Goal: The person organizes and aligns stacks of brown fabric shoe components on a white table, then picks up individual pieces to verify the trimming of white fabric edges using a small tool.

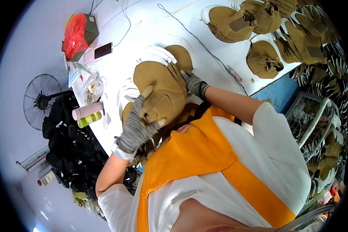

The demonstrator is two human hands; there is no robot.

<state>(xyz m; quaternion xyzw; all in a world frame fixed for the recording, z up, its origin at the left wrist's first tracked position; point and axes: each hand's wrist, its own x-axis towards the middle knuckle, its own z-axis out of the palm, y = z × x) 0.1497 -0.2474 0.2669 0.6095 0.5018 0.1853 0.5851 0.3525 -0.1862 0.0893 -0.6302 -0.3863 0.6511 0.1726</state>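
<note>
Fingers [146, 92] of my left hand [133, 130] grasp the uppers [155, 76] at the near edge of the bench [145, 31]; my right hand [196, 84] touches their side, grip unclear. Probably squaring them; next calls for even pressure.

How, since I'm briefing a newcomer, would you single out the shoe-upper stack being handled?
At the white table, look beyond the orange apron for a tan shoe-upper stack edged in white. Unlike its neighbours, it has the gloved left hand on it and the right hand alongside.
</note>
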